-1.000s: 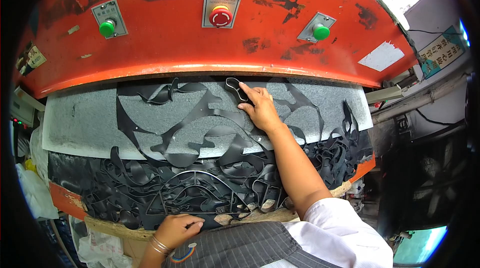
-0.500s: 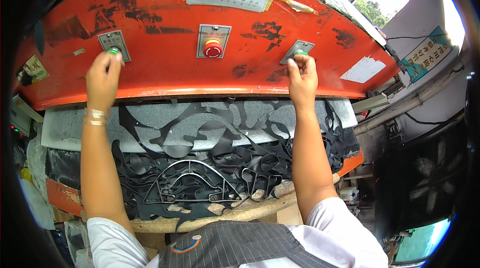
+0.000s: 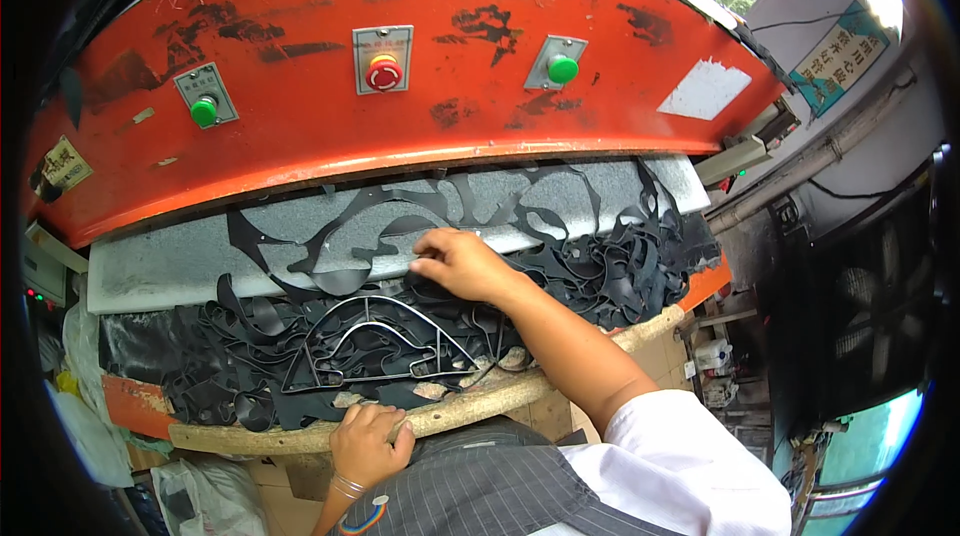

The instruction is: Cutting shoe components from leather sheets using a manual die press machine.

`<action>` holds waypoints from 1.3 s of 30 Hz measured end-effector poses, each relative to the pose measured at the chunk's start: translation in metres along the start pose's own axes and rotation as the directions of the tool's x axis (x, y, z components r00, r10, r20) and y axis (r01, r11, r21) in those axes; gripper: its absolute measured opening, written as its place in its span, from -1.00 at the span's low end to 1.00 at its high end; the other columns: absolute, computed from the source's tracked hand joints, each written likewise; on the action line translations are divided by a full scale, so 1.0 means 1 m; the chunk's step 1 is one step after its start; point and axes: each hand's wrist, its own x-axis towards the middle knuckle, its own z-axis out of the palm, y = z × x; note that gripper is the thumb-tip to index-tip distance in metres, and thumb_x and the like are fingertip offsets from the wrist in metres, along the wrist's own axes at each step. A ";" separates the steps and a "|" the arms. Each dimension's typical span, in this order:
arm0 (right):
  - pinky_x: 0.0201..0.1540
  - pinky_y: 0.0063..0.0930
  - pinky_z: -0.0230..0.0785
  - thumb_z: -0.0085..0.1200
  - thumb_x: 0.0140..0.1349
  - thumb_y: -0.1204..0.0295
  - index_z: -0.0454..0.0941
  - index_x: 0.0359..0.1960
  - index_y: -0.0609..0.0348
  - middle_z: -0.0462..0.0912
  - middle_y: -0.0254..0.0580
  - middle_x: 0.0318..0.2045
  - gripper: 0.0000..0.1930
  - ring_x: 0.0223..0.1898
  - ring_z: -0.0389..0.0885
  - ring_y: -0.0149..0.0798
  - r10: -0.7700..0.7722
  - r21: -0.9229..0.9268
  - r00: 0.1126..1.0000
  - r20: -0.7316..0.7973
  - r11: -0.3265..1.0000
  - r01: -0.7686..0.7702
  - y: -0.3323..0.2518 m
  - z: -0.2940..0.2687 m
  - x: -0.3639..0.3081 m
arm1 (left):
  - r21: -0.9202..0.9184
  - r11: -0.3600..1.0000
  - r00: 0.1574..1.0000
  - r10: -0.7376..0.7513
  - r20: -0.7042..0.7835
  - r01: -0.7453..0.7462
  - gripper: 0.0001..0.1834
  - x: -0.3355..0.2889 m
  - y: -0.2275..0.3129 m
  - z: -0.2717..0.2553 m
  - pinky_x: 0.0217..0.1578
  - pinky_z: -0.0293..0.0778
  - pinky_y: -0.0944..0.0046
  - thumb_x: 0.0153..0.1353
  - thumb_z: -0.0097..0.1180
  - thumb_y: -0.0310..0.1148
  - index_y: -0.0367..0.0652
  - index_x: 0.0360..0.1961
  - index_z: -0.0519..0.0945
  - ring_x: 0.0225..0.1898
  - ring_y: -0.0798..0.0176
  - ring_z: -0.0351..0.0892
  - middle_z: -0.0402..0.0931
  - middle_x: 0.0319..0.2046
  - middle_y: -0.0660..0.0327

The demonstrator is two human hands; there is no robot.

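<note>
Right hand (image 3: 462, 266) curled, can't tell if it's holding; touch the curly, thin black scraps (image 3: 612, 271) beside it gently. Left hand (image 3: 368, 444), thumb apart, rests on the long tan bar (image 3: 520, 396) beneath.

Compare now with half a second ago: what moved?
Left hand came off left green button, down to the rail. Right hand came off right green button, down and leftward over the scraps. Metal frame stayed on the scraps.
</note>
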 end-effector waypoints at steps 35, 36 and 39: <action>0.11 -0.24 0.37 0.39 -0.01 0.41 0.04 0.42 0.18 0.41 0.16 0.04 -0.04 0.06 0.49 0.10 0.321 -0.231 0.935 -0.153 0.908 -0.350 0.098 -0.062 0.122 | -0.132 0.976 0.942 -0.126 0.311 0.174 -0.66 0.054 -0.065 0.005 -0.52 0.46 0.26 0.07 0.34 -0.12 -0.08 -0.70 0.64 -0.57 0.22 0.55 0.53 -0.64 0.31; 0.11 -0.24 0.37 0.39 -0.01 0.41 0.04 0.42 0.18 0.41 0.16 0.04 -0.04 0.06 0.49 0.10 0.317 -0.235 0.936 -0.150 0.908 -0.346 0.098 -0.060 0.125 | -0.195 0.940 0.877 -0.166 0.451 0.279 -0.70 0.059 -0.067 -0.002 -0.50 0.48 0.27 0.08 0.33 -0.15 -0.10 -0.65 0.66 -0.56 0.24 0.57 0.56 -0.62 0.30; 0.22 -0.18 0.30 0.45 -0.07 0.33 -0.04 0.44 0.15 0.31 0.29 0.14 0.07 0.17 0.39 0.22 0.378 -0.282 0.917 -0.129 0.872 -0.400 0.100 -0.062 0.120 | -0.400 0.787 0.764 -0.134 0.631 0.469 -0.74 0.087 -0.065 -0.032 -0.44 0.50 0.32 0.15 0.29 -0.22 -0.17 -0.55 0.69 -0.52 0.29 0.61 0.63 -0.55 0.25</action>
